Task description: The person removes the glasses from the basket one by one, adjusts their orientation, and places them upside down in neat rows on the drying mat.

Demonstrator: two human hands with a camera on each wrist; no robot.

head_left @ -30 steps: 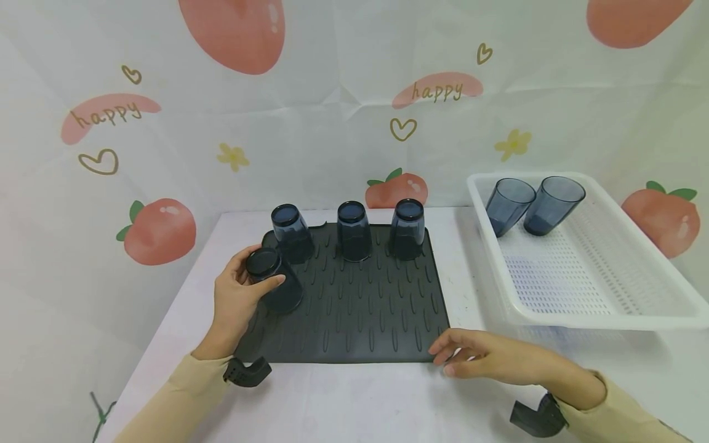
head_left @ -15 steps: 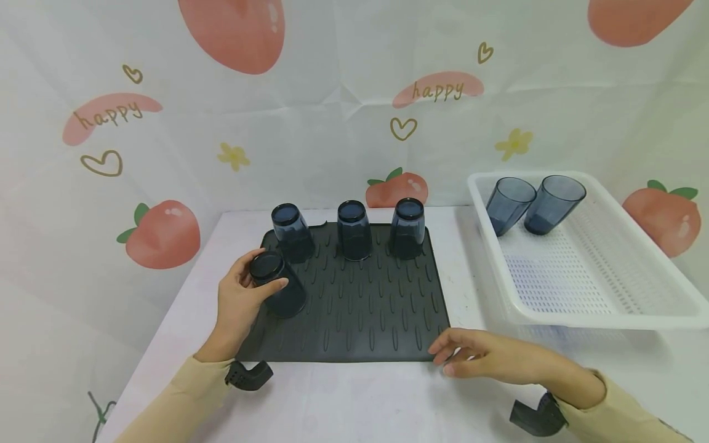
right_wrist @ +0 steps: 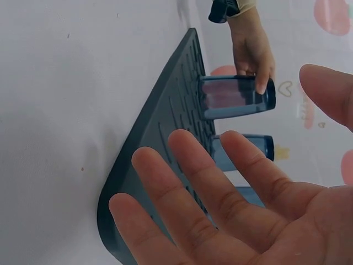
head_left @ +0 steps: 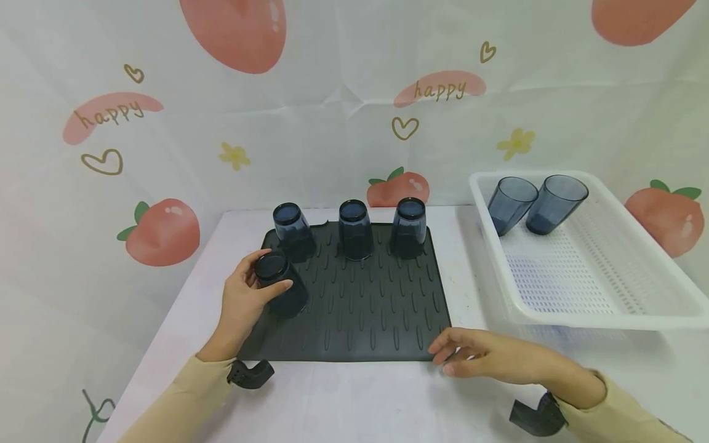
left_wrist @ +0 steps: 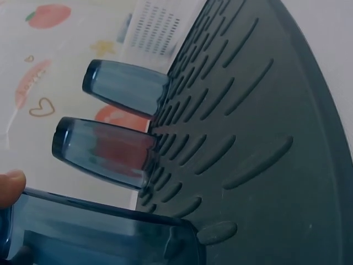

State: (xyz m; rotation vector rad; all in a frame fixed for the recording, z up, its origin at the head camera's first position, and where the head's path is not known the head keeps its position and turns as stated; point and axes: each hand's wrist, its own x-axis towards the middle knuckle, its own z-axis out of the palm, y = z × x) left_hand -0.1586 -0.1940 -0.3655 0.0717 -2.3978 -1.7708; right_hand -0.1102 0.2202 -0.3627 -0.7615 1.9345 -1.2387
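The left hand (head_left: pixel 244 304) curls its fingers round an upturned smoky-blue plastic tumbler (head_left: pixel 281 284) on the ribbed dark-grey rubber mat (head_left: pixel 376 307), apparently setting it down; releasing seems next; the right hand (head_left: pixel 487 355) rests, fingers loosely spread, at the mat's corner.

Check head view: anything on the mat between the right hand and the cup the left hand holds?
Nothing: between the right hand and the held cup gripped by the left hand, only bare ribbed mat shows, in the head view.
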